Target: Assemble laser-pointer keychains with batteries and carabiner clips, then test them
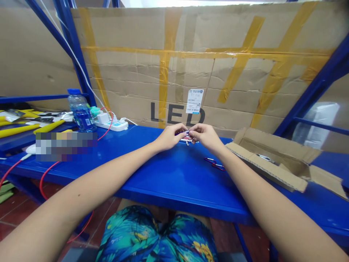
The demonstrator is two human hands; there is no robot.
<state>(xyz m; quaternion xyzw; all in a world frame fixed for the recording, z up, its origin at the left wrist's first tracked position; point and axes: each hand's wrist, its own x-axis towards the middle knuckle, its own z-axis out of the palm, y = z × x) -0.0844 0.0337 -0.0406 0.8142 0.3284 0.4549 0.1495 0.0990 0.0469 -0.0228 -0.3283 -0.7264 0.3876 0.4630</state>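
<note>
My left hand (173, 137) and my right hand (205, 137) meet over the far part of the blue table (174, 178). Fingertips of both are closed in a pinch, almost touching, around something small that is mostly hidden. Just beneath the fingers lie some small shiny metal pieces (187, 141), partly covered by the hands, with red and silver parts showing. Nearer to my right forearm, a pair of red and purple carabiners (214, 164) rests on the table.
An open cardboard box (272, 160) with a metal piece inside stands at right. To the left are a water bottle (81, 112), a white power strip (114, 124), a red cable (51, 167) and yellow-handled tools (51, 126). A large taped carton (131, 80) stands behind.
</note>
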